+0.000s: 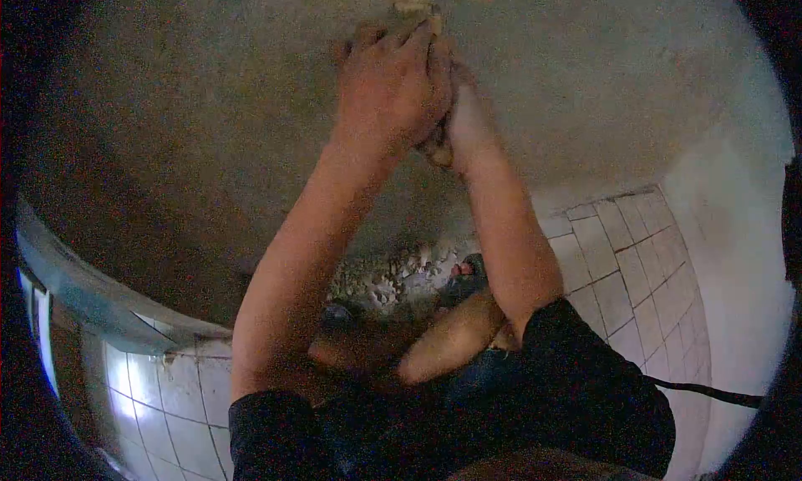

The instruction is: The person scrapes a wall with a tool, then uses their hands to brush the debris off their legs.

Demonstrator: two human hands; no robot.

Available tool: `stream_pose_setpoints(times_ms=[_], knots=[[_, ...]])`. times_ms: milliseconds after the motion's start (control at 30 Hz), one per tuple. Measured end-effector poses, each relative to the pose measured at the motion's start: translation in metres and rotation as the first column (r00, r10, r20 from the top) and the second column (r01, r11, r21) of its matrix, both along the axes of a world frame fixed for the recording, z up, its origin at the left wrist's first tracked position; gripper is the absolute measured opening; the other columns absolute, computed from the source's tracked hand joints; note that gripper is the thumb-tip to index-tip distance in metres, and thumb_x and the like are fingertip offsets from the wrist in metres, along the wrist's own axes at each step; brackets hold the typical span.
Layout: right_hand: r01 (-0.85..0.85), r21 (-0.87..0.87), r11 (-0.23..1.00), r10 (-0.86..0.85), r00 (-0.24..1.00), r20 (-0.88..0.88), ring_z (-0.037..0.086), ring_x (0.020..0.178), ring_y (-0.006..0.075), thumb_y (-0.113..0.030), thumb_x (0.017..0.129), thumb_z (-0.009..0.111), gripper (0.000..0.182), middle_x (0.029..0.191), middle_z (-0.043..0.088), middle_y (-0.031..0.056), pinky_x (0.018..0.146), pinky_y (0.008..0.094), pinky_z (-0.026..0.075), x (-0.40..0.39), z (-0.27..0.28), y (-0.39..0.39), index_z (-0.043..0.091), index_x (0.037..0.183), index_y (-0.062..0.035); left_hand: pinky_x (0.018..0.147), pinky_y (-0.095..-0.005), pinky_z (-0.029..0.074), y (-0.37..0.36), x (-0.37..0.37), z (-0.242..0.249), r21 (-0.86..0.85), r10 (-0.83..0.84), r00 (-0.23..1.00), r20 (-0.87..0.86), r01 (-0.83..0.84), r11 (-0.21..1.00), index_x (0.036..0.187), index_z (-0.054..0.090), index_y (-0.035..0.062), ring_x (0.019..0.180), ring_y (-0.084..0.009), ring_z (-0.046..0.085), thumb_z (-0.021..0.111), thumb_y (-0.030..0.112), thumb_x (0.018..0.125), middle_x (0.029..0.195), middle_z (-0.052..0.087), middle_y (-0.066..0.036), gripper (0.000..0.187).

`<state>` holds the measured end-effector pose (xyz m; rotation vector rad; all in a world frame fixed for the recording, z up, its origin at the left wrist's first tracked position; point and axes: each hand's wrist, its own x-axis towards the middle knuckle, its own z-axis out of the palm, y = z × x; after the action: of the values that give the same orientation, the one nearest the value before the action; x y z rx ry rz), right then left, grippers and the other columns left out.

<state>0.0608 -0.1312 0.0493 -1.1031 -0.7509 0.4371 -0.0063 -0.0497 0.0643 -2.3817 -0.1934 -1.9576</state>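
Note:
Both arms reach up and forward to a dull grey-brown wall [251, 105]. My left hand [393, 88] is closed, its back toward me and its fingers bent near the wall. Pressed close against its right side, my right hand [468, 117] is also closed and partly hidden behind it. Between the palms sits a narrow object [439, 153], with a pale end showing below the hands; its kind is hidden by the fingers. Just above the fingertips, a yellowish patch [413, 7] shows on the wall.
Crumbly debris [384, 285] lies along the wall's foot near my bent legs [451, 339]. Pale tiles [618, 255] cover the floor at right, beside a whitish side wall [735, 230]. A dark cable [710, 391] runs at the right. A ledge [109, 289] curves along the left.

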Motion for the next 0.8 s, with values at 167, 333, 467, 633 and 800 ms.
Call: stream_pose_setpoints(times_ms=[167, 333, 467, 633, 800], knots=[[-0.049, 0.079, 0.996, 0.064, 0.977, -0.203, 0.064, 0.084, 0.0179, -0.048, 0.1, 0.04, 0.047, 0.116, 0.062, 0.0053, 0.058, 0.0328, 0.054, 0.002, -0.002, 0.004, 0.052, 0.129, -0.0124, 0.095, -0.0583, 0.039, -0.001, -0.002, 0.009, -0.032, 0.105, 0.99, -0.096, -0.109, 0.994, 0.109, 0.069, 0.0107, 0.106, -0.0364, 0.058, 0.052, 0.036, 0.09, 0.111, 0.068, -0.01, 0.036], [0.06, -0.026, 0.998, -0.065, 0.94, -0.334, 0.064, 0.091, 0.0205, -0.046, 0.101, 0.039, 0.046, 0.115, 0.062, 0.0077, 0.063, 0.0336, 0.055, -0.029, 0.026, -0.009, 0.052, 0.128, -0.0113, 0.094, -0.0596, 0.039, -0.003, -0.005, 0.013, -0.033, 0.072, 0.985, -0.157, -0.078, 0.996, 0.106, 0.07, 0.01, 0.106, -0.037, 0.059, 0.051, 0.038, 0.09, 0.11, 0.069, -0.011, 0.037], [-0.457, 0.207, 0.865, 0.475, 0.879, -0.047, 0.06, 0.107, 0.0238, -0.044, 0.101, 0.04, 0.048, 0.125, 0.057, 0.0124, 0.074, 0.0361, 0.055, -0.009, 0.012, -0.025, 0.049, 0.133, -0.0094, 0.093, -0.0594, 0.04, -0.002, -0.01, 0.017, -0.016, 0.111, 0.966, -0.234, -0.118, 0.993, 0.109, 0.069, 0.0099, 0.108, -0.0374, 0.058, 0.051, 0.037, 0.09, 0.109, 0.069, -0.011, 0.037], [0.349, 0.013, 0.937, -0.322, 0.852, 0.412, 0.061, 0.101, 0.0252, -0.04, 0.101, 0.045, 0.044, 0.116, 0.061, 0.0136, 0.08, 0.0391, 0.052, -0.02, 0.001, -0.012, 0.051, 0.13, -0.0071, 0.092, -0.0585, 0.04, 0.006, -0.015, -0.011, -0.047, -0.058, 0.987, -0.152, 0.051, 0.998, 0.12, 0.062, 0.0085, 0.109, -0.0389, 0.056, 0.055, 0.03, 0.09, 0.111, 0.066, -0.016, 0.038], [0.593, -0.128, 0.795, -0.352, 0.623, 0.699, 0.064, 0.091, 0.0266, -0.04, 0.1, 0.046, 0.043, 0.108, 0.063, 0.0139, 0.08, 0.0397, 0.05, 0.008, 0.001, -0.027, 0.054, 0.124, -0.0056, 0.092, -0.0533, 0.042, 0.001, -0.049, -0.025, -0.101, -0.264, 0.964, 0.044, 0.267, 0.958, 0.125, 0.055, 0.0037, 0.109, -0.0417, 0.054, 0.06, 0.02, 0.088, 0.119, 0.059, -0.021, 0.041]])
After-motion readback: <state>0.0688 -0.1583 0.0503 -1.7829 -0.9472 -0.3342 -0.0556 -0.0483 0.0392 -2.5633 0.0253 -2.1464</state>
